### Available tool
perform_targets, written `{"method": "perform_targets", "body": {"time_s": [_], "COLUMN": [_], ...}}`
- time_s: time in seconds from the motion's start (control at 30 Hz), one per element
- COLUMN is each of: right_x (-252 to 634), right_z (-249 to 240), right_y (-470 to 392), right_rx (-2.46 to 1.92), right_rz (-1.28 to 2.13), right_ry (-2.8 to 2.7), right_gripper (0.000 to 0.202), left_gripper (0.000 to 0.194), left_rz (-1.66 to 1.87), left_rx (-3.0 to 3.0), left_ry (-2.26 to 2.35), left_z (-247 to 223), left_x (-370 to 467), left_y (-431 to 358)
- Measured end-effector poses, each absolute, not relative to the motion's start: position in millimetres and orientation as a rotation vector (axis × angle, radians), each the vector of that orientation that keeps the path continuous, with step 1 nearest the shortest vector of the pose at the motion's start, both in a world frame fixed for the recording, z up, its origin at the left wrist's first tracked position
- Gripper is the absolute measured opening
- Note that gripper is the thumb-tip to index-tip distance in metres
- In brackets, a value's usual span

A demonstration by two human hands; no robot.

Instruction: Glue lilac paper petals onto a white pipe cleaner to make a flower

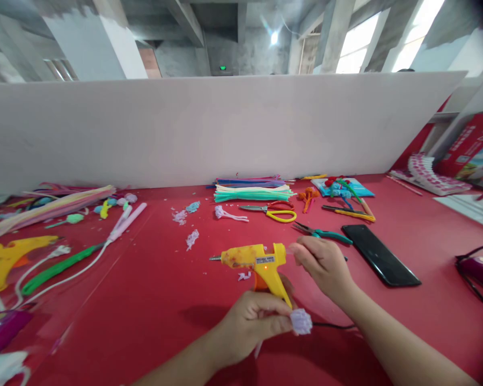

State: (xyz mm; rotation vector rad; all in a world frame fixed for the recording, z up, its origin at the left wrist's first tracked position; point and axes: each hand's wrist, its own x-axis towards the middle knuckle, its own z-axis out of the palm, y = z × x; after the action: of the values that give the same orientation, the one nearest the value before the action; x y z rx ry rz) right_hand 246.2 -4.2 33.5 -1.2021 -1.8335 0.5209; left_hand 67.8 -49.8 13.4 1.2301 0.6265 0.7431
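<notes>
A yellow hot glue gun (253, 258) is held over the red table, its metal nozzle facing left and a small orange light lit on its side. My left hand (251, 321) is closed around the lower handle. Between its thumb and forefinger sits a small lavender pipe-cleaner flower (301, 321), its pale stem hanging below the hand. At the rear of the gun, my right hand (324, 265) pinches a clear glue stick (290, 250) that enters the back. Lavender scraps (244, 276) lie just beyond my left hand.
Scissors (279, 212), green-handled pliers (326, 234) and a black phone (380, 254) lie beyond and to the right. Bundled pipe cleaners (253, 192) line the white partition (225, 128). At left are a second yellow glue gun (14, 254) and a white cable (80, 271). A black cord (333, 325) runs near my right forearm.
</notes>
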Motion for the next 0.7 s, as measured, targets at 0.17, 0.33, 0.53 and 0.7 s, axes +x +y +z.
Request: {"method": "perform_targets", "body": {"time_s": [0.17,0.33,0.53,0.7], "right_x": [239.3,239.9,229.2,217.4], "right_z": [26.3,19.8,16.6,14.5], "right_y": [1.1,7.7,-5.6,-9.1], "right_rx": [-0.901,-0.736,-0.901,-0.895], "right_rz": [1.341,1.663,1.797,1.889], "right_ry": [-1.41,-1.287,-1.362,-1.184], "right_gripper": [0.045,0.036,0.022,0.019], "left_gripper": [0.018,0.018,0.017,0.017], "left_rz": [0.798,0.851,0.715,0.748], "left_rx": [1.186,1.176,1.208,1.143], "left_ry": [0.697,0.747,0.692,0.687], "left_z": [9.5,6.0,11.3,7.7], "left_x": [64.7,62.2,61.9,62.5], "left_y": [-44.9,-40.9,-40.2,-38.5]}}
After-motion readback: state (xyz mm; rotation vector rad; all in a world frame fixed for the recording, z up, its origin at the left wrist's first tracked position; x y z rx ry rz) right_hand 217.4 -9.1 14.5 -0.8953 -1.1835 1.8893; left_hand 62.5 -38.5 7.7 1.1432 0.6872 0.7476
